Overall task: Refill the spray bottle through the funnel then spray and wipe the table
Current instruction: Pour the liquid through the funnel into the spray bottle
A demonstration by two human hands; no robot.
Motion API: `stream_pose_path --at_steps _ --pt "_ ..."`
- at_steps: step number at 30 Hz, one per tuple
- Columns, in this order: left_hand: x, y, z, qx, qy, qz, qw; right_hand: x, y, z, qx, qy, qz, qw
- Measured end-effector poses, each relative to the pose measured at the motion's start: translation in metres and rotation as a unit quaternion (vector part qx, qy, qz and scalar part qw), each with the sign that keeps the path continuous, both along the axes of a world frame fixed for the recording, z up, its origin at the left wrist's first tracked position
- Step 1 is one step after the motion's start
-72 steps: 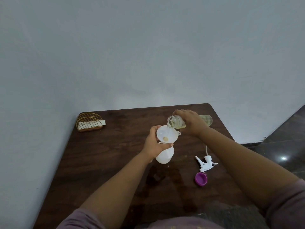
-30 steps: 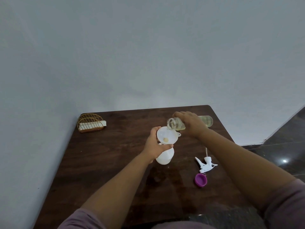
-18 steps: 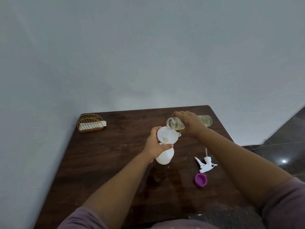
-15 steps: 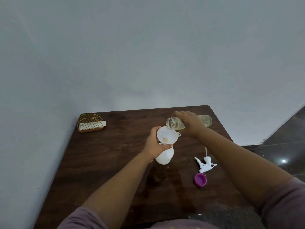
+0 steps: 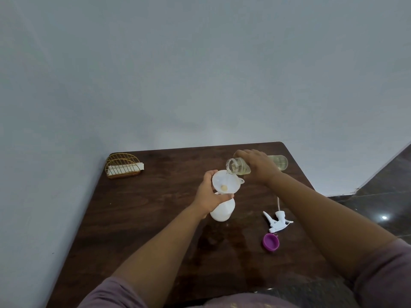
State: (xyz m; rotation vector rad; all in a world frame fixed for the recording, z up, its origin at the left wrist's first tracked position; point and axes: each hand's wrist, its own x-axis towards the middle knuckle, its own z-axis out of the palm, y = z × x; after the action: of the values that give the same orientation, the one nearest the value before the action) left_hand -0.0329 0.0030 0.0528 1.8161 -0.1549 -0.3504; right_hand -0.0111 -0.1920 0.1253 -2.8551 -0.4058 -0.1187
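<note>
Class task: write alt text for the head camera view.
A right hand tips a clear bottle of yellowish liquid into a white funnel, which the left hand steadies on a white spray bottle on a dark wooden table.

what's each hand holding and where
Left hand grips the funnel rim atop the spray bottle; right hand grips the tilted refill bottle around its middle.

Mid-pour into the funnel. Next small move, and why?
Probably hold the tilt: the right hand tips the clear bottle of yellowish liquid over the white plastic funnel, steadied by the left hand on the white spray bottle; liquid remains.
</note>
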Motion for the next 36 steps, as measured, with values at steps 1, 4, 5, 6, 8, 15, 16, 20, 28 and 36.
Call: stream_pose_path --at_steps 1,4,5,6,8,15,16,20,28,36 --pt "0.0001 0.0001 -0.0002 0.000 -0.001 0.000 1.000 -0.0001 -0.0003 0.0002 0.001 0.000 0.000 1.000" --pt "0.0001 0.0001 0.0000 -0.001 -0.002 0.001 1.000 -0.0005 -0.0009 0.0002 0.001 -0.003 0.002 1.000" --pt "0.0001 -0.0001 0.0000 0.000 -0.003 0.001 1.000 -0.0004 -0.0009 0.0004 0.001 -0.003 0.003 1.000" --pt "0.0001 -0.0002 0.0000 0.002 -0.004 0.001 1.000 -0.0003 -0.0005 0.0008 0.002 -0.002 0.003 1.000" --pt "0.0002 -0.0006 -0.0002 0.005 -0.005 0.000 1.000 -0.0001 0.0007 0.0019 0.003 -0.002 0.004 1.000" --pt "0.0017 0.0000 -0.0027 0.007 -0.003 -0.001 1.000 -0.0008 0.0050 0.0055 -0.008 0.000 0.006 1.000" --pt "0.0019 0.0000 -0.0023 0.009 -0.005 -0.001 1.000 -0.0008 0.0056 0.0065 -0.012 0.001 0.006 1.000" --pt "0.0028 -0.0004 -0.0018 0.011 -0.007 -0.002 1.000 -0.0016 0.0063 0.0085 -0.016 0.003 0.006 1.000" --pt "0.0034 -0.0007 -0.0036 0.014 -0.007 0.000 1.000 -0.0027 0.0055 0.0078 -0.008 -0.002 0.006 1.000" --pt "0.0038 -0.0002 -0.0046 0.004 -0.007 -0.003 1.000 -0.0025 0.0068 0.0075 -0.020 0.000 0.002 1.000"
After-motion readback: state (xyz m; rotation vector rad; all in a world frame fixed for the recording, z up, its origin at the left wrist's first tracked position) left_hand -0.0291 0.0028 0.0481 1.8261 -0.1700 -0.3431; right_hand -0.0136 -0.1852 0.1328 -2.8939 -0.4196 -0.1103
